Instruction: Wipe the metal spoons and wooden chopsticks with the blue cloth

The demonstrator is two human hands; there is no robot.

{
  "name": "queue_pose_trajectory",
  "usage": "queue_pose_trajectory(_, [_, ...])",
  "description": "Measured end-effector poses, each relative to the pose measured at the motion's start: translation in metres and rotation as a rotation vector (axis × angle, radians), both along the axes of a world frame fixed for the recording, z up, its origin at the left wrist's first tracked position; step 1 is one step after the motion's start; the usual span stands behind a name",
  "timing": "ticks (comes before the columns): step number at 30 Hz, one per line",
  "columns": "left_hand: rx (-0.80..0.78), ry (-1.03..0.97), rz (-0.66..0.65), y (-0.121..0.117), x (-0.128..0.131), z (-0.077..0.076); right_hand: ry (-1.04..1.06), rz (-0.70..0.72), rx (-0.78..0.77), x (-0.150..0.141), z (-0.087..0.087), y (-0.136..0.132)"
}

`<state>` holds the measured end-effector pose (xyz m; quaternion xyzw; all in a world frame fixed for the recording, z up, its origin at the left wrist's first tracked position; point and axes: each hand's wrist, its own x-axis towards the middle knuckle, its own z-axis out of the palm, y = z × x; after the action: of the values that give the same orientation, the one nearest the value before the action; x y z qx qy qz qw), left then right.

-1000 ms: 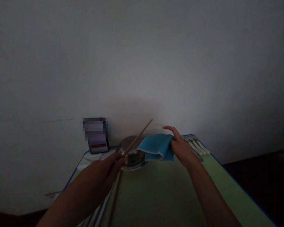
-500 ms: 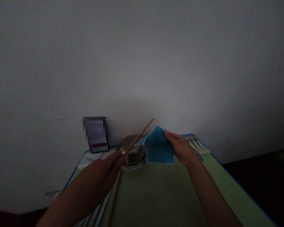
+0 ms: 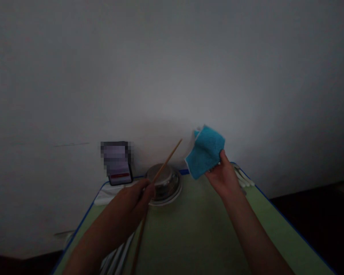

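Note:
A thin wooden stick like a chopstick (image 3: 168, 158) slants up and right from my left hand (image 3: 137, 198), whose fingers are closed around it. Below that hand a similar brown length (image 3: 140, 238) runs toward the near edge; I cannot tell whether it is the same stick. My right hand (image 3: 225, 175) grips a blue cloth (image 3: 206, 151) with pale edging, thumb on its front face, raised right of the stick's tip and apart from it. Behind the left hand sits an upturned metal bowl (image 3: 167, 183) with pale rims beneath it.
White-handled cutlery (image 3: 245, 178) lies at the table's back right corner. A phone (image 3: 119, 164) stands upright at the back left, beside a white item (image 3: 104, 194). Several pale, straight utensils (image 3: 119, 258) lie at the near left. The green table (image 3: 200, 236) meets a grey wall (image 3: 172, 76).
My right hand has drawn the blue cloth up and right, away from the stick and bowl, and the cloth has turned. The stick's tip has shifted slightly left and up.

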<state>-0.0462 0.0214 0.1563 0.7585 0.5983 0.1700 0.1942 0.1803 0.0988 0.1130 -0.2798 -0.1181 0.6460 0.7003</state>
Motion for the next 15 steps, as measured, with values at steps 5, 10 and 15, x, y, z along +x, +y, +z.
queue_pose_trajectory(5, [-0.009,0.034,-0.041,-0.002,0.021,-0.006,-0.076,0.321,0.12,-0.022,0.002,-0.015])
queue_pose_trajectory(10, [-0.007,0.063,-0.061,-0.005,0.029,-0.013,-0.137,0.378,0.106,-0.048,-0.005,-0.024])
queue_pose_trajectory(15, [-0.005,0.079,-0.09,-0.006,0.027,-0.015,-0.079,0.29,0.112,-0.052,-0.009,-0.02])
